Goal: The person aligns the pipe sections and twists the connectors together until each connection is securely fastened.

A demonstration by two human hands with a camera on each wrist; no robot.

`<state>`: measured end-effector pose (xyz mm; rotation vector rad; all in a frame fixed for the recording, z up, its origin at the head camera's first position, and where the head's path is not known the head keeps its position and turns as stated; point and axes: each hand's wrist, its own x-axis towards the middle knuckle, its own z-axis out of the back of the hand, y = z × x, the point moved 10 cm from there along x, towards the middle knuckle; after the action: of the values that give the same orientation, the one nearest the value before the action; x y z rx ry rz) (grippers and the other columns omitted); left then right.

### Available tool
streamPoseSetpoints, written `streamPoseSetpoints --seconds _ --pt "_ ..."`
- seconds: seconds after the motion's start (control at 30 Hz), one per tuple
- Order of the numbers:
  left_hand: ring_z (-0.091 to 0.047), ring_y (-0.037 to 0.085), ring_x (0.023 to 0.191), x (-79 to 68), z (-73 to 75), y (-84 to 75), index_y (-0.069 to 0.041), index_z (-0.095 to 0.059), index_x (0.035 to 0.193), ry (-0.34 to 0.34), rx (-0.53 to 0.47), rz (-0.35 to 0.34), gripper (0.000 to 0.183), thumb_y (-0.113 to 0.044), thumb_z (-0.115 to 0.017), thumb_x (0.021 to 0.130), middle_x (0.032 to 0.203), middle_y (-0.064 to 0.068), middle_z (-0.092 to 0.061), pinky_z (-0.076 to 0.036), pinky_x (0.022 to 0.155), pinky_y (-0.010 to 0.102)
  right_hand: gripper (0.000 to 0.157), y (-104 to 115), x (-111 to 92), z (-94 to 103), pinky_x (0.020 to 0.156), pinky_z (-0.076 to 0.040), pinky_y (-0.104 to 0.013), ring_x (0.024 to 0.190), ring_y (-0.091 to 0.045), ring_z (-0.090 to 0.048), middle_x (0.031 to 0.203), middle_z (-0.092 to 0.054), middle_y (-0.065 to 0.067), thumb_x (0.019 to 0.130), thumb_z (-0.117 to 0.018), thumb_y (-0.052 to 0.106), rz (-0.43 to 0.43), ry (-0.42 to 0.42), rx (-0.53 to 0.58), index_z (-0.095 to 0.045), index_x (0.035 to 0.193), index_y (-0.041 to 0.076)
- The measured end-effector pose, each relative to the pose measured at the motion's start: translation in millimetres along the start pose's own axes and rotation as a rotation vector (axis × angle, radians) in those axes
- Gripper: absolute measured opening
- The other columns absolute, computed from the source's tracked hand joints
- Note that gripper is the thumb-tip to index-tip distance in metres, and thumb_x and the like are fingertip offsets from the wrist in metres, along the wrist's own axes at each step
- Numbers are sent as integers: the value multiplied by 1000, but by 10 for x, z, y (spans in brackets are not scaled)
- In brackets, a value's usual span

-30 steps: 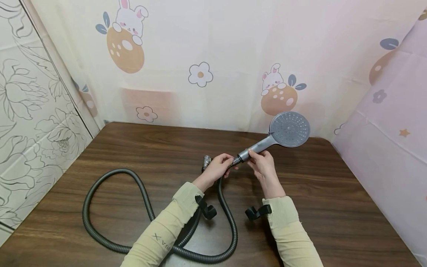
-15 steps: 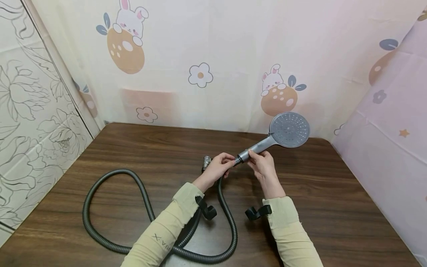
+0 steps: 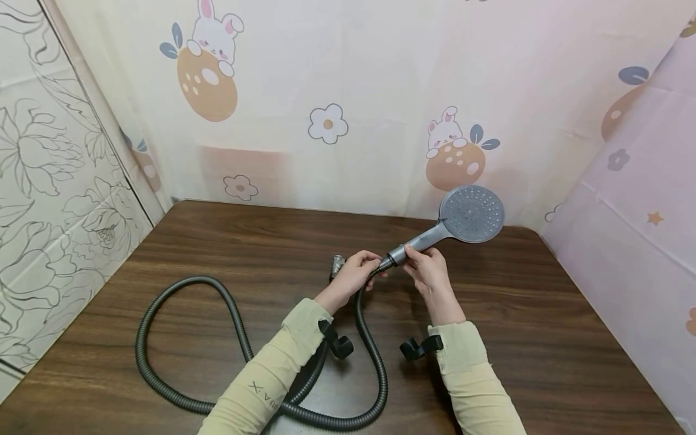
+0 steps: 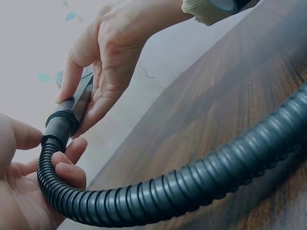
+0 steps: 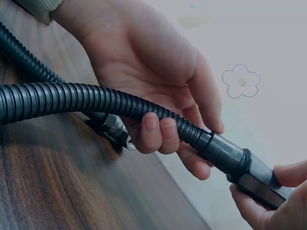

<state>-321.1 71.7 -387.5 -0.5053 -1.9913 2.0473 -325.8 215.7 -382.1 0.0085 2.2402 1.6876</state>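
Hose [image 3: 142,344]: dark, ribbed, looped across the bench [image 3: 544,338]. Its metallic end fitting [image 3: 337,264] lies near the left hand [image 3: 352,275], whose fingers curl round the hose beside the collar [image 5: 223,153]. The collar meets the handle [image 3: 421,240], pinched by the right hand's [image 3: 431,275] fingers. Shower head [image 3: 472,213]: grey, round, face dotted with nozzles, held above the bench.

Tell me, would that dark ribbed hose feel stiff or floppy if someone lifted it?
The hose would probably bend without going limp, since it curves in wide loops on the table. Being ribbed, it likely won't slip easily. Lifting it may tug the shower head, since they meet end to end.
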Motion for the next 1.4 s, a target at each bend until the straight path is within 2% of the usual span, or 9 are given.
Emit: streamPoseSetpoints --seconds 0.1,0.3,0.6,0.73,0.93,1.0,1.17,1.27,1.4 --pt "-44 13 56 1 1 7 2 -46 119 3 -12 -2 29 -17 -43 97 103 24 -63 -39 53 24 23 0 3 1 91 -44 -30 81 -5 -58 108 -47 -9 91 -51 6 1 -4 -14 -38 110 5" --pt "-44 11 55 100 11 139 -3 -49 117 -3 -14 -22 28 -21 -47 96 104 23 -63 -39 52 23 27 -10 12 7 88 -46 -27 82 -6 -59 111 -47 -9 91 -51 5 -9 -6 -1 -37 114 5" --pt "-44 11 54 108 1 124 -3 -53 112 -20 1 -47 24 -16 -52 92 106 27 -57 -40 51 24 30 -30 10 26 90 -44 -29 80 -5 -59 113 -46 -10 91 -51 5 -22 -11 -5 -36 116 4" --pt "-45 11 53 109 3 124 -3 -53 111 -22 9 -46 23 -15 -54 91 103 23 -58 -39 50 24 30 -29 12 30 91 -44 -30 80 -5 -59 113 -46 -10 91 -51 5 -23 -14 -5 -36 116 4" --pt "-44 11 53 108 14 123 -4 -54 110 -29 22 -47 24 -14 -58 89 88 6 -56 -39 49 22 26 -23 6 23 90 -44 -29 80 -5 -58 111 -46 -10 91 -51 4 -20 -16 -7 -37 113 4" --pt "-44 11 54 107 15 117 -4 -54 110 -28 24 -51 25 -14 -58 89 87 4 -55 -39 49 23 25 -24 6 23 89 -45 -29 79 -4 -58 110 -46 -10 91 -51 5 -19 -19 -11 -37 112 4" --pt "-44 12 55 90 8 135 -3 -54 115 -10 10 -25 29 -20 -54 92 98 19 -61 -39 52 24 28 -26 -2 22 92 -43 -31 79 -3 -59 112 -47 -10 91 -52 7 -19 -10 -16 -37 114 4" --pt "-44 13 55 25 -14 76 1 -52 118 7 0 -1 31 -20 -48 95 106 25 -61 -39 53 25 32 -28 -7 24 96 -40 -33 79 -3 -59 116 -46 -12 91 -51 7 -19 -3 -20 -35 119 2" --pt "-44 13 54 -65 -32 -67 4 -51 117 15 0 -9 29 -15 -44 96 106 27 -62 -39 53 25 31 -14 -3 23 85 -47 -26 78 -2 -60 113 -48 -12 91 -52 7 -5 -1 -20 -36 117 2"
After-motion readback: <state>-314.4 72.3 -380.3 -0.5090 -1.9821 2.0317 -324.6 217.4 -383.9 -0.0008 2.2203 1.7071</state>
